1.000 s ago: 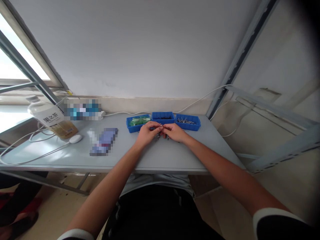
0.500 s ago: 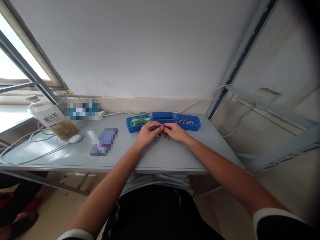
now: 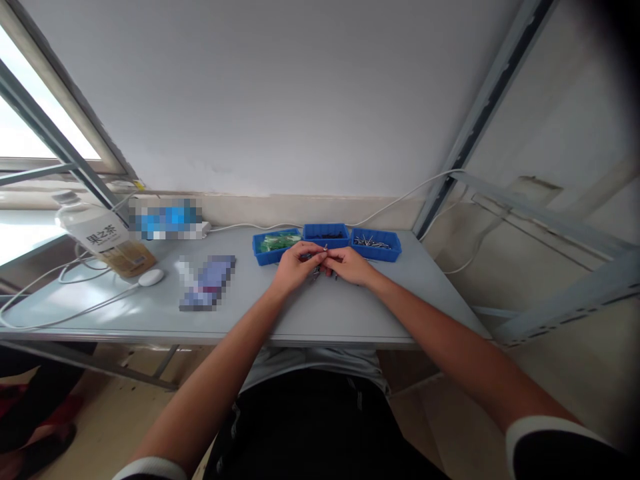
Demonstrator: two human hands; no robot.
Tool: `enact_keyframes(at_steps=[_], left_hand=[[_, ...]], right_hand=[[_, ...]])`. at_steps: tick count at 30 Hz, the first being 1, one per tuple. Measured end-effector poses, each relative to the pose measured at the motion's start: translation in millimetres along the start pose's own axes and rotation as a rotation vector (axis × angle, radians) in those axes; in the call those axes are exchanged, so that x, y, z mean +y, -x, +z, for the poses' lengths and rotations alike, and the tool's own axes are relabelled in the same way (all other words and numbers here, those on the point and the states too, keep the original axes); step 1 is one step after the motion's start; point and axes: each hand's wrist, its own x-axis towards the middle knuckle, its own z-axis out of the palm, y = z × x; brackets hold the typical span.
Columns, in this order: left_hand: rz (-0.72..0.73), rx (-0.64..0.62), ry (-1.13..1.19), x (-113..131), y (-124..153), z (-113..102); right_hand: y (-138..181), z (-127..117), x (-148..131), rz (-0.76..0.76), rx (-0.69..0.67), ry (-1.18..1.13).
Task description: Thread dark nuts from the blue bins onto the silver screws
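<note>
- On the counter [image 3: 320,313], just before three blue trays [image 3: 325,235], the hands met.
- Left hand [image 3: 294,267] and right hand [image 3: 351,265] — fingers closed — pinched a small metal piece [image 3: 325,249] together.

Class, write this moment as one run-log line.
left hand: pinching small metal part | right hand: fingertips at it | behind: three blue bins

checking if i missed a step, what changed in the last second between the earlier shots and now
Barely anything. The left hand and right hand stay pinched together on a small metal part, whose bright tip has tipped slightly upward. Nothing was picked up or let go. The three blue trays, tea bottle and mouse have not moved.
</note>
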Motion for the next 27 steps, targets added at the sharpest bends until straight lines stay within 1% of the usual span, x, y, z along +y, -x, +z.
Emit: enact_keyframes(at_steps=[5,10,14,18,22,27], left_hand=[[-0.02,0.013,0.008,-1.1,-0.4,-0.5],[-0.021,0.025,-0.01,-4.6,-1.6,-1.3],[-0.017,-0.002,-0.004,-2.0,-0.8,-1.2],[-0.021,-0.024,-0.008,0.9,0.2,-1.1],[-0.026,-0.031,0.011,-1.5,-0.1,-1.2],[-0.025,-0.007,0.02,-3.5,-0.6,-0.9]], right_hand=[[1.4,0.8,-4.3,-0.006,0.007,0.004],[-0.6,-0.1,-1.8,-0.006,0.042,0.026],[-2.5,-0.8,3.1,-0.016,0.063,0.004],[-3.2,-0.1,6.2,-0.016,0.064,-0.023],[-3.1,0.6,5.4,-0.012,0.052,-0.024],[-1.2,0.3,-0.6,0.01,0.028,0.004]])
